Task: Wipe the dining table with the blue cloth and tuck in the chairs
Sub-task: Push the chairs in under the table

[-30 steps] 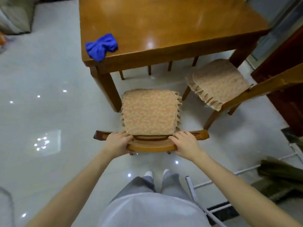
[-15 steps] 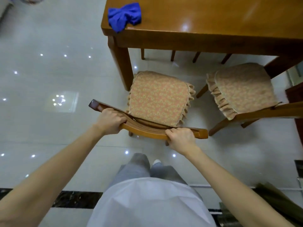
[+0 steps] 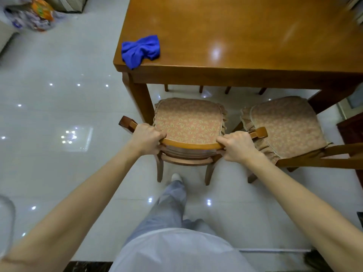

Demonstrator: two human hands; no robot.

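Plainly, both hands are on the near chair (image 3: pixel 191 144) at the middle of the frame; the left hand (image 3: pixel 146 138) has its fingers curled over the left end of the curved top rail, and the right hand (image 3: pixel 236 147) grips the rail near its right end; the fingertips of both are hidden behind the wood. The chair's seat cushion (image 3: pixel 188 120), pinkish with a leaf pattern and a frilled edge, lies with its far edge in the shadow of the dining table (image 3: pixel 245 32); whether it reaches under the top I cannot tell; the front legs are hidden by the seat. The blue cloth (image 3: pixel 140 49) lies crumpled on the table's near left corner, one fold just over the edge, well apart from either hand. The table runs out of the frame at the top and right. A second chair (image 3: pixel 284 122) stands just beside the first, at the right, its backrest cut off by the right edge; thin legs of other chairs show beyond the table. At the upper left some colourful packets (image 3: pixel 37 14) lie on the pale glossy floor (image 3: pixel 59 107), too blurred for any print to be read; at the lower left edge a clear rounded shape is cut off and hard to make out.
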